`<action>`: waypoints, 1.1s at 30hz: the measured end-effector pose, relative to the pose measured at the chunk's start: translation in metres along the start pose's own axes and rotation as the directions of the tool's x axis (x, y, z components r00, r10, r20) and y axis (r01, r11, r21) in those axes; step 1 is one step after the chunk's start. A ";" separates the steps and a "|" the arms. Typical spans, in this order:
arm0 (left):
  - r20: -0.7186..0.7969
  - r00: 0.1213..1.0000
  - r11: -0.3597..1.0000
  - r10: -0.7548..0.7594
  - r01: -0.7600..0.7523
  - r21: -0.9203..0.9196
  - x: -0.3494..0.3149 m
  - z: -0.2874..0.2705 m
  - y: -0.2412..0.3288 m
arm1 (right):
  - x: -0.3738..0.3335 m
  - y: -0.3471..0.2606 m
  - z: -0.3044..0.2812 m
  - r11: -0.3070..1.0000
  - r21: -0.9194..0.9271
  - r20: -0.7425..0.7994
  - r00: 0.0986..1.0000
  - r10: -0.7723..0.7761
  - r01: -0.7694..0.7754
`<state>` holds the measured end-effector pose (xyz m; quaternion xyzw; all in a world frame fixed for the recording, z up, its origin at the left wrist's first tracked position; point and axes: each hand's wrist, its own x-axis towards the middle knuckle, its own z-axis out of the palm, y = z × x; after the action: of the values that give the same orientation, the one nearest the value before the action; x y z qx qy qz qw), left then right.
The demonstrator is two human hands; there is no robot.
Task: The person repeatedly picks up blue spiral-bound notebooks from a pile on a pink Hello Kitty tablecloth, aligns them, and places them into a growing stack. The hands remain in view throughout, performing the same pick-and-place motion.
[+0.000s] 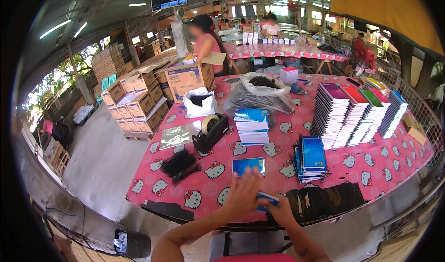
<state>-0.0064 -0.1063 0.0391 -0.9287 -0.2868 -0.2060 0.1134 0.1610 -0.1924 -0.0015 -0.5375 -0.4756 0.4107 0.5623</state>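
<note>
My right hand [281, 212] grips a small blue notebook [267, 197] at the table's near edge. Over that notebook's left side is my left hand [244, 192], its fingers stretched out and pointing away from me; whether its palm touches the cover I cannot tell. Just beyond my left fingertips a blue-covered notebook [248, 165] lies flat on the pink patterned tablecloth. To the right, a short stack of blue spiral notebooks [313, 156] stands by itself. Left of my hands lies a bunch of black binding coils [179, 165].
A black tape dispenser [211, 133], clear plastic sheets [178, 136] and another notebook stack [251, 126] stand farther in. Tall stacks of coloured notebooks [330, 116] rise at right. A plastic bag of black coils [257, 95] sits behind. At far left, a person works at a carton [190, 82].
</note>
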 end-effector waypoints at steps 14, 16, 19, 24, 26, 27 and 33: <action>0.002 0.999 0.994 0.043 -0.043 -0.097 0.003 0.015 0.031 | 0.008 0.030 -0.016 0.978 -0.132 0.063 0.986 -0.157 0.164; 0.072 0.994 0.990 0.086 -0.077 -0.117 -0.008 0.016 0.031 | 0.007 0.053 -0.018 0.986 -0.158 0.060 0.998 -0.037 0.046; -0.056 0.996 0.971 0.063 -0.074 -0.226 -0.035 0.026 0.042 | 0.006 0.044 -0.013 0.988 -0.123 0.059 0.995 -0.084 0.090; -0.029 0.993 0.918 0.117 -0.119 -0.378 -0.013 0.026 0.019 | 0.005 0.043 -0.011 0.960 -0.254 0.136 0.987 -0.084 0.117; -0.080 0.967 0.889 0.241 -0.253 -0.382 -0.010 0.039 0.016 | 0.001 0.038 -0.019 0.948 -0.301 0.139 0.988 -0.066 0.106; -0.080 0.975 0.902 0.206 -0.221 -0.372 -0.009 0.037 0.015 | 0.000 0.039 -0.020 0.952 -0.288 0.131 0.989 -0.065 0.101; -0.245 0.965 0.932 0.090 -0.168 -0.320 -0.018 0.044 0.008 | 0.006 0.037 -0.004 0.994 -0.102 0.124 0.992 -0.015 0.028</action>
<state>-0.0007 -0.1072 -0.0089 -0.9218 -0.1703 -0.3483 -0.0025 0.1679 -0.1847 -0.0375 -0.5345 -0.5356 0.4118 0.5078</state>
